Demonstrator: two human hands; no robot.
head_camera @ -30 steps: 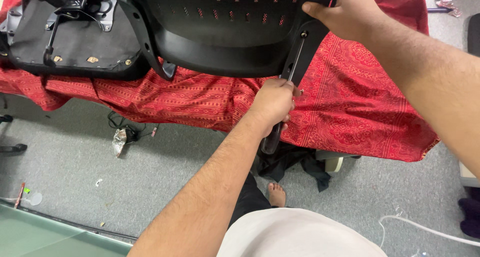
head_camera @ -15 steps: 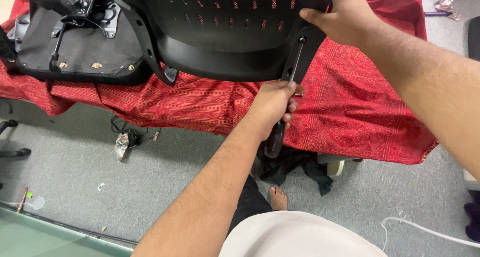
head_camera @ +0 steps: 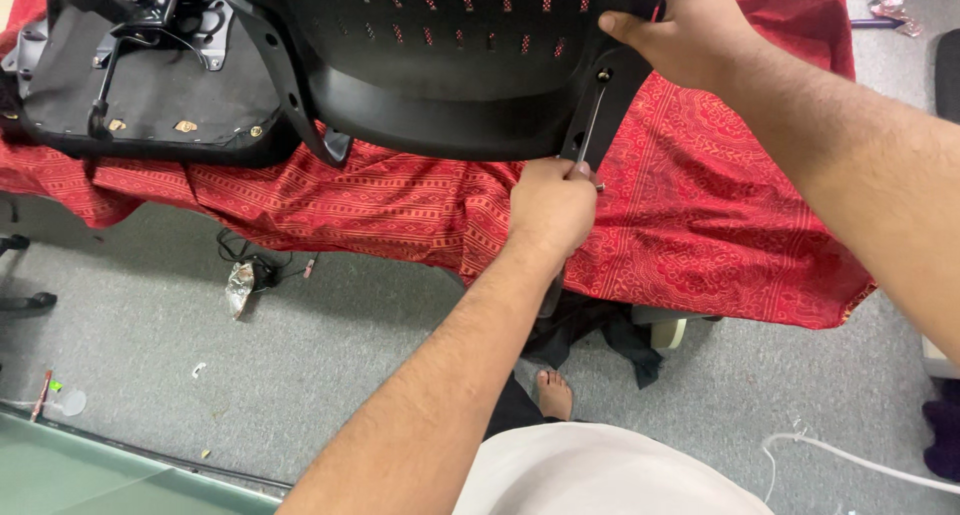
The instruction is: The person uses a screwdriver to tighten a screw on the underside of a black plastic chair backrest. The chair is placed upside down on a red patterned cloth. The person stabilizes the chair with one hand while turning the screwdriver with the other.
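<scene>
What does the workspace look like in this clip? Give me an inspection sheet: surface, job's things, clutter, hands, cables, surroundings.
Surface: table draped in a red patterned cloth.
Job's things: black perforated plastic chair back; black upturned chair seat with metal mechanism; slim metal-shafted screwdriver at the back's bracket.
Clutter: crumpled silvery wrapper and small scraps on the floor.
Hands: left hand grips the screwdriver handle; right hand grips the chair back's edge.
Cables: black cable under the table; white cord at lower right.
Surroundings: grey carpet floor; a bare foot below.
</scene>
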